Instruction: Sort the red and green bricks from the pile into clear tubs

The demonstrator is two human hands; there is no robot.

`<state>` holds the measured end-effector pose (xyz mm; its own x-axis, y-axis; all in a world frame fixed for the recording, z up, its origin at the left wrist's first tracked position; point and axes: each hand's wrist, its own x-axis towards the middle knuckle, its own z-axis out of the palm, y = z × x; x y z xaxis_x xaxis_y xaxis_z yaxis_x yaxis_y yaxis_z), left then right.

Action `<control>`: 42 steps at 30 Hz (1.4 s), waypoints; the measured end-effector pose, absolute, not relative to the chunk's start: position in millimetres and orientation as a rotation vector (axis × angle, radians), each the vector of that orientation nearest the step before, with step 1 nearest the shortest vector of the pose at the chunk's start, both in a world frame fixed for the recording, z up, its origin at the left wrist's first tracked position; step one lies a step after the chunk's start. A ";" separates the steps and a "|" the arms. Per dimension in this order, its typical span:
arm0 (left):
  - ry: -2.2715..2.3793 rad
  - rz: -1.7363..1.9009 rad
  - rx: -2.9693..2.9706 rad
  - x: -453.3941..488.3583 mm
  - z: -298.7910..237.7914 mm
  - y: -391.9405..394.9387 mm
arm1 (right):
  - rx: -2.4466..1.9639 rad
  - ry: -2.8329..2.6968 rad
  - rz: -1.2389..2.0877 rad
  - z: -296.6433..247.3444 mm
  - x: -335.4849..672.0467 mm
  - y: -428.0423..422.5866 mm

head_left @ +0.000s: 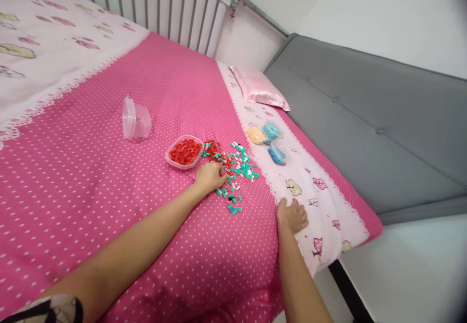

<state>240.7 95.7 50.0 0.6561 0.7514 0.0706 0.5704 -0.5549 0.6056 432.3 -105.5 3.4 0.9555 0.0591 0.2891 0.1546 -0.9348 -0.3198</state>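
My left hand point(210, 177) reaches into a loose pile of small red, green and white plastic pieces point(243, 165) on the bed. Its fingers are curled together at the pile's near edge, and what they pinch, if anything, is hidden. Just beyond it, a clear tub of red pieces point(185, 152) stands beside the pile. My right hand point(292, 216) rests on the white printed strip of the sheet, fingers spread, holding nothing.
A clear plastic container point(136, 119) lies on its side at the left. Small tubs of yellow pieces point(256, 135), turquoise pieces point(272, 130) and blue pieces point(277, 154) stand together near a pink pillow point(259, 88). The grey headboard point(368, 114) borders the right side.
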 end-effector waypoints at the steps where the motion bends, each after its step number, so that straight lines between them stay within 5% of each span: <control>1: 1.031 0.437 2.332 240.7 49.8 95.7 | -2.764 -0.152 -0.398 3.4 432.2 -105.3; 42: 0.800 0.414 2.227 234.3 46.8 114.7 | -2.772 -0.130 -0.387 3.8 432.4 -104.4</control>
